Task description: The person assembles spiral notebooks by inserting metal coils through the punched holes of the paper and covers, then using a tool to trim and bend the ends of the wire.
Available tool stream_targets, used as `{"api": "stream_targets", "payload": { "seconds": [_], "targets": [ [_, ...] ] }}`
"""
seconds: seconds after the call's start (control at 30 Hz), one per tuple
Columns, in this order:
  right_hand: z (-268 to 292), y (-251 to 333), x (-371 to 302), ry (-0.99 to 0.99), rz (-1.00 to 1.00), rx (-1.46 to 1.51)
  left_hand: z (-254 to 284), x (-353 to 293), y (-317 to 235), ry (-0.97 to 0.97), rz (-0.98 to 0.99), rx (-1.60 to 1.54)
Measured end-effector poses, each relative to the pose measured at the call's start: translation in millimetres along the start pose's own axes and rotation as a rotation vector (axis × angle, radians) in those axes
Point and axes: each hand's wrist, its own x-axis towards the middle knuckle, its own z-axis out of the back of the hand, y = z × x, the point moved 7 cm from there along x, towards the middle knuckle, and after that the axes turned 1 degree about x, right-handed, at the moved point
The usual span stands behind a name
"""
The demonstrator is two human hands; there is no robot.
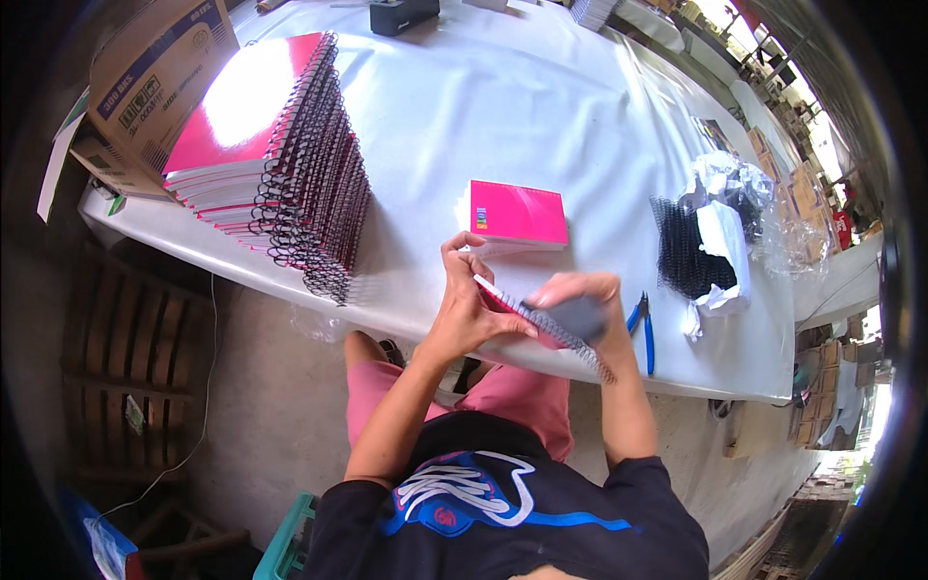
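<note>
At the table's near edge, my left hand (467,314) grips a pink-covered notebook (495,295) on its edge, thumb on one side and fingers on the other. A dark spiral coil (594,362) runs along the notebook's upper edge and sticks out past its right end. My right hand (592,288) is closed round a dark grey, rounded object (577,318) held against the coil. Motion blurs that object, and I cannot make out its kind. Just beyond my hands lies a small stack of pink-covered pads (522,215), with no coil visible on it.
A tall stack of spiral-bound pink notebooks (314,164) stands at the left before a cardboard box (155,97). Blue-handled pliers (645,333) lie right of my right hand. Further right are black coils (691,251) in white paper. A black device (404,15) sits at the far edge.
</note>
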Motion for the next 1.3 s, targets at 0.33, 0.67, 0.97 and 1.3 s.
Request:
{"api": "stream_targets", "payload": {
  "seconds": [0.33,0.67,0.97,1.3],
  "targets": [
    [-12.9,-21.9,29.0,-0.067,-0.128,-0.220,10.1,4.4,2.7,0.048,-0.025,0.068],
    [118.3,-14.6,-38.4,-0.486,-0.130,-1.185,4.5,-3.2,14.2,-0.009,0.289,-0.328],
    [87.1,-44.2,-149.4,-0.509,-0.973,-1.390,1.4,-8.6,-27.3,-0.240,0.085,-0.169],
    [40.4,5.0,-128.8,-0.609,-0.172,-0.950,2.4,-7.7,-55.6,-0.229,-0.198,0.189]
  ]
}}
